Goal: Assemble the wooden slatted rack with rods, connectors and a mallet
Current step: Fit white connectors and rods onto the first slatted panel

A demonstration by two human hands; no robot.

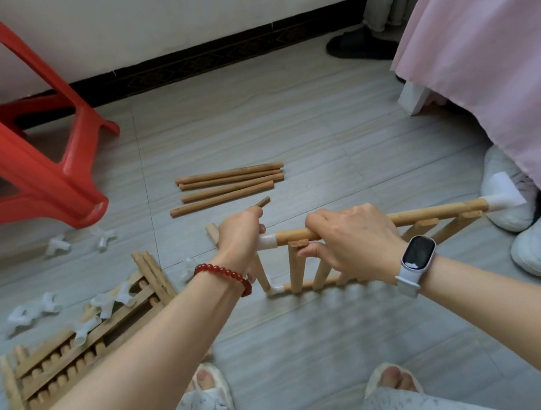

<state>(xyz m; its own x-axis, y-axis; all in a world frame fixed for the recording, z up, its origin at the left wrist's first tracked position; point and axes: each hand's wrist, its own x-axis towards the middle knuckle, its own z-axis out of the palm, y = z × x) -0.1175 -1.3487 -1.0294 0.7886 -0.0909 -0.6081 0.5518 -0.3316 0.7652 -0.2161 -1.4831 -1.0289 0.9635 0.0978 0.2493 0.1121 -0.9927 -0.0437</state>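
A slatted rack panel (307, 270) stands on edge on the grey floor (287, 128), near its middle. The right hand (351, 239), with a white smartwatch (417, 256) on the wrist, is curled over the panel's top rod (433, 212), grasping it. The left hand (240, 234), wearing a red bead bracelet (226, 275), is clenched around a dark rod-like handle (262, 202), whose tip pokes out past the fingers, right at the white connector (266, 241) on the top rod's left end. Another white connector (503, 198) caps the rod's right end, and a third (276, 289) sits at the panel's lower left corner.

Five loose rods (229, 186) lie side by side farther out on the floor. Toward the floor's left side a second slatted panel (75, 348) lies flat with several spare connectors (104, 303) resting on it; more connectors (58, 246) are scattered beside a red plastic stool (15, 134). No writing is legible anywhere, and the watch face is dark.
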